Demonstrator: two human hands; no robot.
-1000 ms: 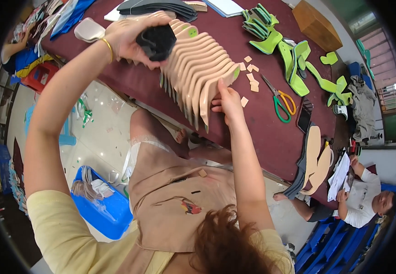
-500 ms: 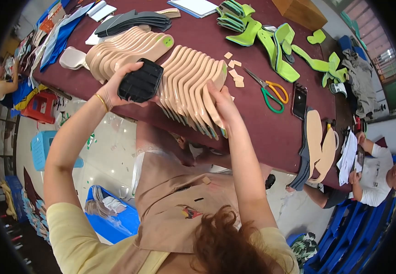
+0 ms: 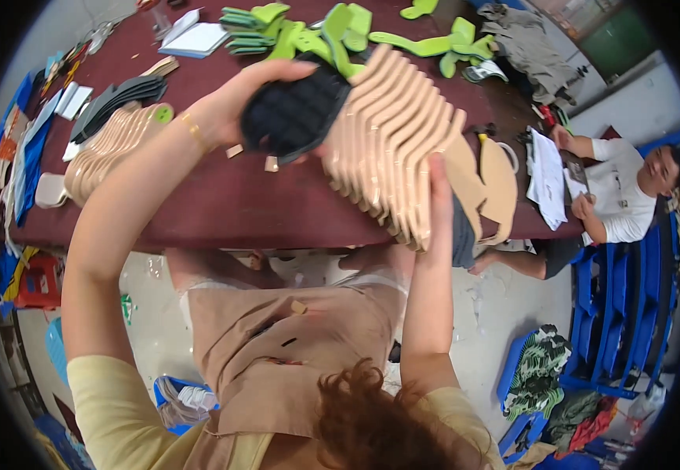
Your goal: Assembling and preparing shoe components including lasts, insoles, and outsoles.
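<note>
And across it came! The beige stack, pinned between both hands, had swung rightward in the last half second; a wide gap of surface now separated it from the second stack, which had sat right at its left end. That looked like a whole-row carry, with steady pressure at both ends seemingly all that kept the layers together.

The left hand was closed around a black pad, thumb over its top, the pad up against the stack's left end. The right hand was closed on the right end, thumb up the side, its other fingers hidden. The stack seemed lifted, its low corner overlapping the surface's near edge.

Now the surroundings! Left of the stack, small squares; farther left, grey pieces behind the second stack. Beyond it, green pieces. Just to its right, partly covered, flat soles, the nearest obstruction on that side; past those, a co-worker with white cloth. The scissors, visible before, were out of sight, perhaps behind the stack.
</note>
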